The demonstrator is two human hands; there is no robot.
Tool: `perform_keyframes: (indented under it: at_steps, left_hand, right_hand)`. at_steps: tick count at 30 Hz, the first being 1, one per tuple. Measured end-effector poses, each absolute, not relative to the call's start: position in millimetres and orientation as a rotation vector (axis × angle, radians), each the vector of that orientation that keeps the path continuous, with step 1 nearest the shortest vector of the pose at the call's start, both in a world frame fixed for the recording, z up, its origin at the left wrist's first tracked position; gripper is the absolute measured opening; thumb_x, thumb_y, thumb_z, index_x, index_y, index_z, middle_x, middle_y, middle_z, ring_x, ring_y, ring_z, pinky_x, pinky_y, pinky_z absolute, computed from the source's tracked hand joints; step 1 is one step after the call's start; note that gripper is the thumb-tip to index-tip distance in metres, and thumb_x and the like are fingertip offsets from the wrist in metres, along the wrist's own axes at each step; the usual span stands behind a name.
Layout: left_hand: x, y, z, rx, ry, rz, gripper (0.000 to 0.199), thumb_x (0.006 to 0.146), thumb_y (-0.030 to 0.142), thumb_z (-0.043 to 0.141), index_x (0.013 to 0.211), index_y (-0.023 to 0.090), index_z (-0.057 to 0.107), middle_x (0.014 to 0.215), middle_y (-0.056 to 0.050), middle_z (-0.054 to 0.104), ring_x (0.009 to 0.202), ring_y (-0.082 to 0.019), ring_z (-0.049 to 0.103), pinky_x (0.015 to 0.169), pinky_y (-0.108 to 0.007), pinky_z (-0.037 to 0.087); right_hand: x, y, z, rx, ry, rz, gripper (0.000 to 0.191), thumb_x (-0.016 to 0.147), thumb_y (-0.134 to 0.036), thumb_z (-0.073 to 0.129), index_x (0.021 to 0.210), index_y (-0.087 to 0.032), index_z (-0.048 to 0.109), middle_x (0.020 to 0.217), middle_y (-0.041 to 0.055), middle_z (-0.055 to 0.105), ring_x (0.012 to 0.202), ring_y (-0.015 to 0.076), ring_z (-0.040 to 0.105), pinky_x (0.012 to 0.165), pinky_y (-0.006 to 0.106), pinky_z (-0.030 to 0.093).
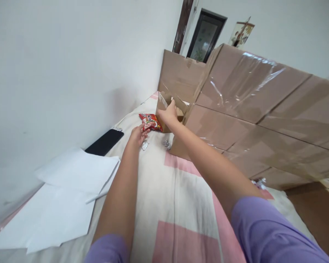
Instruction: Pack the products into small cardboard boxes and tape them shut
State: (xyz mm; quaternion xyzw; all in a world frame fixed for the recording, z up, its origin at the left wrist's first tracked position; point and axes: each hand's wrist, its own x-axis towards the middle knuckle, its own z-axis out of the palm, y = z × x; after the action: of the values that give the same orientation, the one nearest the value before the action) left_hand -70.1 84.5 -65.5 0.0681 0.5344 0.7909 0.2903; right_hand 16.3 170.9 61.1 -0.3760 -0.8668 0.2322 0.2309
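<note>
Small box (166, 128) stood beside red packet (151, 121)

A stack of taped cartons (252, 109) rose on the right, and a white and pink cloth (178, 197) ran along the wall (71, 73) on the left. White papers (63, 190) lay near left, with a black flat object (105, 142) just beyond. The small box stood open, far, left of the stack; the right hand (169, 114) was bent at its near rim, its grip impossible to tell. The left hand (138, 136), loosely curled, touched the red packet, just left of the box; whether it gripped was unclear. One foil scrap (145, 145) lay by the left hand.
</note>
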Motion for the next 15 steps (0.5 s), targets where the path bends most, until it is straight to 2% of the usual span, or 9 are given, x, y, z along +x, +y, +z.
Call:
perform_keyframes:
  at_steps: [3,5,8,10,12,15]
  left_hand:
    - [-77,94,-80,0.184,1.446,2.067,0.035,0.087,0.034,0.066,0.114,0.015,0.056,0.076,-0.001,0.06,0.054,-0.008,0.052,0.044,-0.017,0.027]
    - [-78,101,-88,0.197,1.484,2.053,0.034,0.089,0.032,0.064,0.118,0.015,0.058,0.075,0.0,0.059,0.051,-0.006,0.046,0.043,-0.018,0.024]
    - [-74,113,-92,0.246,1.54,2.05,0.042,0.089,0.024,0.062,0.13,0.018,0.058,0.085,-0.003,0.064,0.054,-0.008,0.05,0.046,-0.02,0.032]
    - [-68,118,-91,0.306,1.558,2.066,0.054,0.085,0.017,0.064,0.138,0.02,0.055,0.098,-0.006,0.069,0.063,-0.012,0.06,0.054,-0.024,0.043]
    - [-60,121,-85,0.378,1.565,2.095,0.06,0.081,0.011,0.065,0.14,0.022,0.054,0.113,-0.008,0.07,0.08,-0.018,0.068,0.069,-0.029,0.053]
    - [-47,115,-68,0.476,1.596,2.2,0.06,0.082,0.006,0.062,0.138,0.024,0.055,0.131,-0.007,0.067,0.112,-0.022,0.066,0.094,-0.033,0.053]
  right_hand:
    - [-23,195,49,-1.271,-2.466,0.822,0.068,0.086,-0.025,0.067,0.144,0.001,0.044,0.127,0.0271,0.066,0.113,0.0318,0.07,0.093,0.045,0.058]
    - [-33,202,39,-1.302,-2.51,0.838,0.044,0.087,-0.02,0.065,0.126,0.001,0.06,0.109,0.0234,0.073,0.099,0.0303,0.074,0.088,0.045,0.059]
    - [-37,201,27,-1.31,-2.548,0.798,0.027,0.091,-0.014,0.057,0.112,0.0,0.066,0.097,0.022,0.074,0.09,0.0296,0.076,0.086,0.047,0.059]
    - [-35,197,23,-1.248,-2.583,0.748,0.023,0.091,-0.015,0.059,0.108,-0.001,0.067,0.096,0.022,0.074,0.091,0.0308,0.076,0.088,0.048,0.058]
    - [-31,190,21,-1.144,-2.617,0.699,0.022,0.09,-0.017,0.063,0.106,-0.003,0.068,0.099,0.022,0.074,0.1,0.0325,0.074,0.095,0.049,0.056]
    - [-20,178,29,-0.984,-2.634,0.683,0.022,0.093,-0.023,0.061,0.108,-0.007,0.067,0.107,0.021,0.073,0.115,0.0328,0.068,0.103,0.048,0.052]
